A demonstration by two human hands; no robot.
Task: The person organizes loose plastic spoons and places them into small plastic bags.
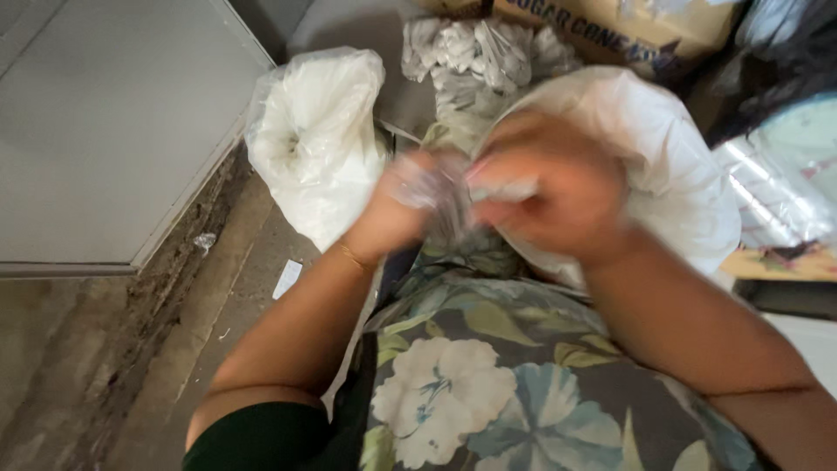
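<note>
My left hand (394,209) and my right hand (549,187) meet in front of me, both blurred by motion. Between them they grip a small clear plastic packet (440,196) with something white inside; what it holds is too blurred to tell. Just behind my right hand bulges a large white plastic bag (676,166). My lap, covered in dark floral cloth (488,375), lies below the hands.
A second white plastic bag (314,139) stands at the left on the concrete floor (131,349). A clear bag of several white plastic utensils (475,52) sits behind, with a brown cardboard box (628,26) beyond. A grey metal panel (113,131) fills the upper left.
</note>
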